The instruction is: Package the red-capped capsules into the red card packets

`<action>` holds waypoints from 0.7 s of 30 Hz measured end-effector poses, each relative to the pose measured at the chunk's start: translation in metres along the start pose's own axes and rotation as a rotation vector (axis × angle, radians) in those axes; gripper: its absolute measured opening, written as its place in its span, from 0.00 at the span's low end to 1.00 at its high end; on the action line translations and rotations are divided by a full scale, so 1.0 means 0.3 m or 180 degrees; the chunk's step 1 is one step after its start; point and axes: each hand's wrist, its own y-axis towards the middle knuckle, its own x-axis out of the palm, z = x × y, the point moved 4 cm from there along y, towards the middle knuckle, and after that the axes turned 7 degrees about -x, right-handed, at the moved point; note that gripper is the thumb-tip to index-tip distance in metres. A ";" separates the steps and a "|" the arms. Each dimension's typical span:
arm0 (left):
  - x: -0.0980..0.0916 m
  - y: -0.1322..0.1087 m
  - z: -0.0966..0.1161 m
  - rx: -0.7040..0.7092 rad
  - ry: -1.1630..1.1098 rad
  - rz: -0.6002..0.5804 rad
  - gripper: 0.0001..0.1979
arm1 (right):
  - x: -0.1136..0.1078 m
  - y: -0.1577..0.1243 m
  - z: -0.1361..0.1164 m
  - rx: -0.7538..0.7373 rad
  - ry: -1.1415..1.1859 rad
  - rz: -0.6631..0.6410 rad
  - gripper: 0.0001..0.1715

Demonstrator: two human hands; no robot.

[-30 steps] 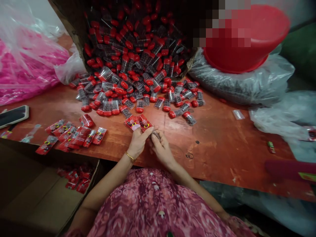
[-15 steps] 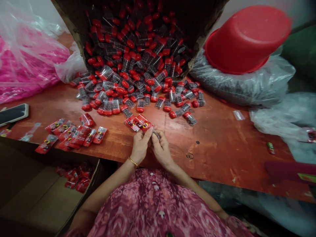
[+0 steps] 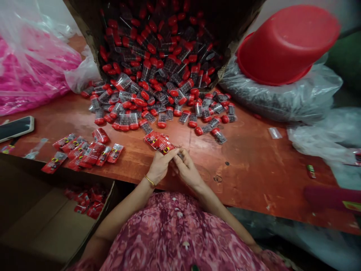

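My left hand (image 3: 159, 165) and my right hand (image 3: 186, 168) meet at the near edge of a red-brown table (image 3: 248, 162). The left hand pinches a small stack of red printed sachets (image 3: 160, 142) that fans out away from me. My right hand's fingers are closed on a small clear tube with dark contents (image 3: 179, 154), right against the sachets. A heap of several red-capped clear tubes (image 3: 158, 90) spills from a tipped cardboard box (image 3: 84, 26) just beyond my hands.
More red sachets (image 3: 84, 152) lie on the table at left, others in a cardboard box (image 3: 56, 226) below. A phone (image 3: 15, 128) lies far left by pink plastic bags (image 3: 31, 71). A red basin (image 3: 284, 41) rests on a clear bag (image 3: 282, 94) at right.
The sachets in my left hand have closed from a spread pair into a tighter stack. Both hands stay together at the table edge; the view has shifted slightly.
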 end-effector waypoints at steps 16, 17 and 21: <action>-0.149 0.003 0.069 -0.0057 -0.0810 0.0615 0.07 | -0.113 0.082 -0.025 -0.0583 -0.2248 0.0547 0.17; -0.203 0.003 0.102 0.0158 -0.1021 0.0862 0.09 | -0.177 0.093 -0.055 -0.0724 -0.2965 0.0788 0.17; -0.379 -0.036 0.234 0.1455 -0.1686 0.1768 0.19 | -0.465 0.115 -0.104 -0.0383 -0.4696 0.1661 0.20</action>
